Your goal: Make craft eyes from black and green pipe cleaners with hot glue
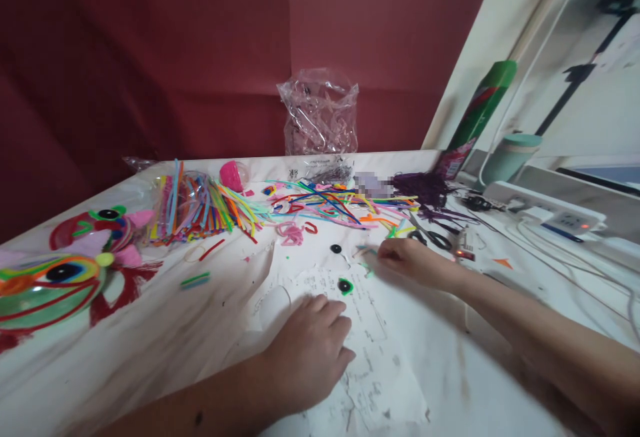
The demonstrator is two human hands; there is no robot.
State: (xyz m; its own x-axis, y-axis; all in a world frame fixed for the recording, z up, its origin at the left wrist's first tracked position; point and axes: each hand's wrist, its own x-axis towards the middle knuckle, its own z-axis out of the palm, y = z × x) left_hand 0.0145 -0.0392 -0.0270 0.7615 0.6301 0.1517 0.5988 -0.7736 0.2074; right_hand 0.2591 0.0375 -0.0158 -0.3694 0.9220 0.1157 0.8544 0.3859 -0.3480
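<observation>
Our right hand [407,260] pinches a green stem piece [367,250], fingers narrow; it's light, bendy, best gripped mid-length. Left hand [307,350] lies flat on the paper [370,357], fingers loosely curled, holding nothing.

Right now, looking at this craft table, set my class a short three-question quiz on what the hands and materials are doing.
1. True or false: the left hand rests flat on the sheet of paper.
2. What does the right hand reach toward? A) the clear plastic bag B) small green pieces by the pile of pipe cleaners C) the power strip
3. Fill in: the black button with a green rim lies just beyond the ____ hand's fingertips.

Key: 1 true; 2 B; 3 left.
</observation>
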